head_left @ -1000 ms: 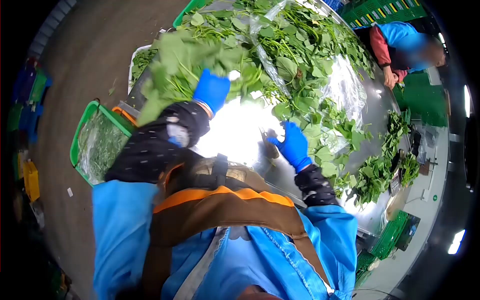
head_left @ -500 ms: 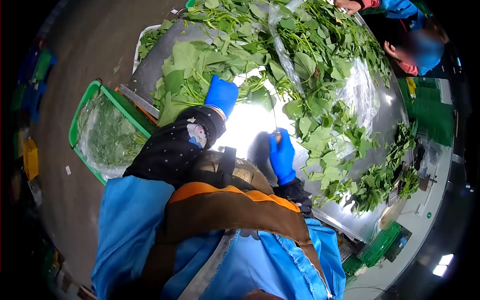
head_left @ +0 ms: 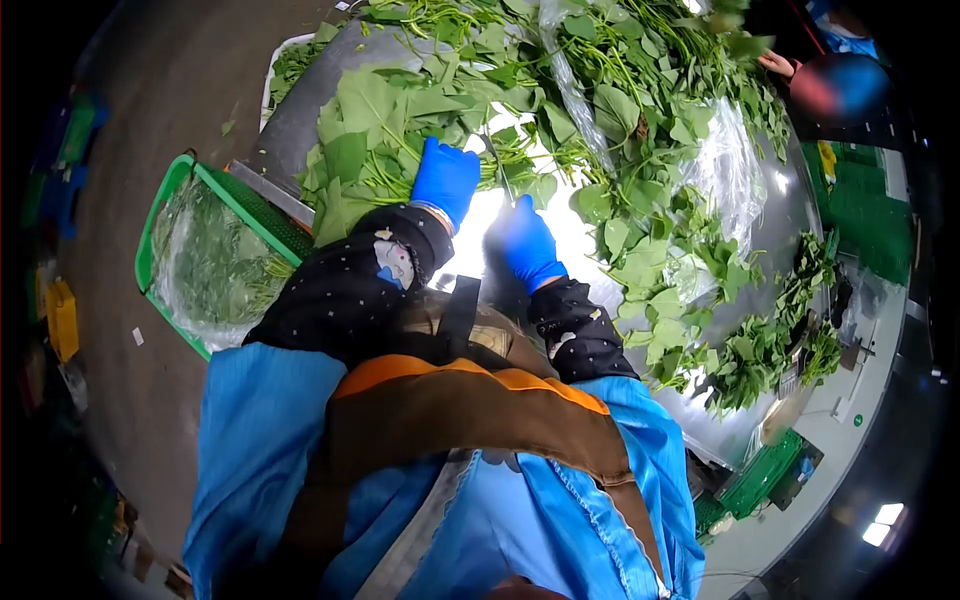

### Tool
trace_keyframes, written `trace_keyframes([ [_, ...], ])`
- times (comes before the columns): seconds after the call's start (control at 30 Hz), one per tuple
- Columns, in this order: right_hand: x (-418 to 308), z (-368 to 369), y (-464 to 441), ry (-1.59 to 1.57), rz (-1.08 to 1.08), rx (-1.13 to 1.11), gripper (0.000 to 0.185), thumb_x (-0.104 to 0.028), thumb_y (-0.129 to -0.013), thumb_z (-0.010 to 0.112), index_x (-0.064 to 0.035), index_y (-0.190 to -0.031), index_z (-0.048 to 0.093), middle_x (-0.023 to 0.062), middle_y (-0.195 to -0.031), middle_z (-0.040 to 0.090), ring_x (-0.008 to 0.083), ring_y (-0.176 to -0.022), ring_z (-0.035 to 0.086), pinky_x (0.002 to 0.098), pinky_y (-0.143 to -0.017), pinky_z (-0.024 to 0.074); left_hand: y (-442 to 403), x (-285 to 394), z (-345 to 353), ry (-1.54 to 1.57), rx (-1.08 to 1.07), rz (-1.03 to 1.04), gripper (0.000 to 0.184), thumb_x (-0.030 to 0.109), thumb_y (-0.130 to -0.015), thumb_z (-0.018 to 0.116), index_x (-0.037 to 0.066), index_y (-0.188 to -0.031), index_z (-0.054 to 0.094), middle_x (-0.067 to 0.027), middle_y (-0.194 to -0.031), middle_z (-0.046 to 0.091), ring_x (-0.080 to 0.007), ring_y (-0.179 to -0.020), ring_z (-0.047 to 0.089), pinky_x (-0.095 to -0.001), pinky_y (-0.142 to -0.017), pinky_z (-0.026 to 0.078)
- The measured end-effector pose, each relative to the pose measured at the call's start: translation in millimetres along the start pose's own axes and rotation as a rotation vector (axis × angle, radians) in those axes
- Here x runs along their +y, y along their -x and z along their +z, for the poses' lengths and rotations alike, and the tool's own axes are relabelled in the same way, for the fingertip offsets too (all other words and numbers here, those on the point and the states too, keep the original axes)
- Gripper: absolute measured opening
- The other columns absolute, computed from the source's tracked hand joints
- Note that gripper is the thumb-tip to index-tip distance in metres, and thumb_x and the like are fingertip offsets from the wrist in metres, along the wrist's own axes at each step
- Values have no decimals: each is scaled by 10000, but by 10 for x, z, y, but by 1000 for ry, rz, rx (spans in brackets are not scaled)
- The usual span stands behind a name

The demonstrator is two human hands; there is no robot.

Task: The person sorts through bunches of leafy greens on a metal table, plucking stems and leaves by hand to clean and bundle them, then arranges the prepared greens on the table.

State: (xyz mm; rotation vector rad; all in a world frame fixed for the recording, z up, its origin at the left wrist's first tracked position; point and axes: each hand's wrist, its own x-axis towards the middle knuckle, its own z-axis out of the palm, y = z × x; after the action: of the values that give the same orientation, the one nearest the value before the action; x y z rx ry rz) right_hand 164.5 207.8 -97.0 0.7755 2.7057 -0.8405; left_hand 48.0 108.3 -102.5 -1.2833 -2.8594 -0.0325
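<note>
My left hand, in a blue glove, is closed around the stems of a bunch of leafy greens. The broad leaves of this bunch spread to the left of the hand. My right hand, also gloved in blue, grips a knife whose thin blade points up and left, beside the cut-looking stem ends. Its handle is mostly hidden in the fist. Both hands are over the shiny metal table, which glares brightly between them.
A large heap of greens covers the far and right side, with clear plastic film among it. At the left stands a green basket lined with plastic; behind it is a white crate. Another person's hand shows at top right.
My right hand has moved left and up with the knife, bringing the blade nearer the stems by my left hand. My left hand has barely shifted. The other person has moved at top right.
</note>
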Motion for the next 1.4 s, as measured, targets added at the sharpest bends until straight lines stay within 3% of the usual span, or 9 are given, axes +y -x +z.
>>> trace_keyframes([
  [0.3, 212, -275, 847, -23, -123, 97, 223, -236, -824, 492, -39, -928, 476, 163, -731, 571, 329, -668, 588, 396, -572, 471, -165, -48, -270, 32, -288, -22, 76, 187, -610, 582, 150, -662, 624, -80, -677, 616, -222, -672, 604, -362, -674, 385],
  [0.47, -197, -693, 850, -352, -244, 479, 198, -148, -814, 552, -54, -964, 464, 150, -689, 567, 310, -609, 582, 359, -506, 438, -367, -364, -886, 660, -733, 188, 336, 325, -522, 655, 34, -688, 669, -140, -724, 641, -267, -640, 608, -315, -558, 465],
  [0.63, -386, -773, 586, -301, -299, 473, 245, -98, -751, 557, -76, -973, 456, 173, -695, 560, 350, -613, 560, 390, -505, 436, -119, -186, -1393, 1228, -987, -60, 204, 68, -521, 671, -11, -704, 628, -75, -677, 608, -141, -594, 551, -272, -542, 439],
  [0.83, 709, -364, 1073, 32, -184, 347, 100, -132, -760, 523, -95, -853, 530, 87, -757, 564, 274, -626, 583, 362, -539, 465, 77, -582, -1729, 1031, -678, 285, 436, 126, -507, 716, -3, -905, 592, -113, -809, 618, -169, -744, 574, -301, -679, 450],
  [0.87, 750, -457, 1142, -131, 145, 227, 124, -176, -787, 529, -98, -883, 522, 118, -722, 571, 288, -615, 579, 361, -541, 454, 59, -577, -1804, 921, -480, 399, 512, 173, -477, 737, 0, -933, 583, -153, -839, 608, -248, -734, 577, -340, -677, 451],
  [0.9, 1013, -417, 1127, -110, -32, 377, 132, -199, -811, 533, -99, -895, 513, 148, -689, 569, 306, -608, 575, 366, -533, 445, 21, -513, -1978, 739, -462, 410, 500, 167, -500, 711, 3, -953, 576, -182, -853, 590, -321, -706, 554, -383, -661, 450],
  [1.17, 1384, -764, 1190, -92, 245, 518, 289, -198, -790, 583, -99, -1050, 504, 153, -763, 592, 314, -666, 578, 384, -577, 448, -171, -120, -1150, 152, 251, 944, 504, 70, -677, 542, 182, -1165, 483, -80, -1127, 513, -239, -1065, 468, -362, -950, 331],
  [1.33, 1299, -875, 1355, 303, -128, 608, 355, -180, -776, 612, -56, -1091, 506, 99, -938, 579, 239, -800, 571, 321, -685, 457, 124, -347, -693, 34, 90, 741, 564, 58, -719, 501, 223, -1247, 392, -46, -1325, 352, -219, -1228, 326, -406, -1042, 199],
  [1.4, 1184, -852, 1355, -137, -32, 503, 287, -150, -781, 607, -49, -1042, 541, 86, -917, 584, 200, -790, 566, 295, -678, 453, 273, -592, -947, 36, 15, 615, 551, 41, -683, 534, 206, -1202, 450, -42, -1315, 367, -226, -1224, 330, -413, -1038, 200],
])
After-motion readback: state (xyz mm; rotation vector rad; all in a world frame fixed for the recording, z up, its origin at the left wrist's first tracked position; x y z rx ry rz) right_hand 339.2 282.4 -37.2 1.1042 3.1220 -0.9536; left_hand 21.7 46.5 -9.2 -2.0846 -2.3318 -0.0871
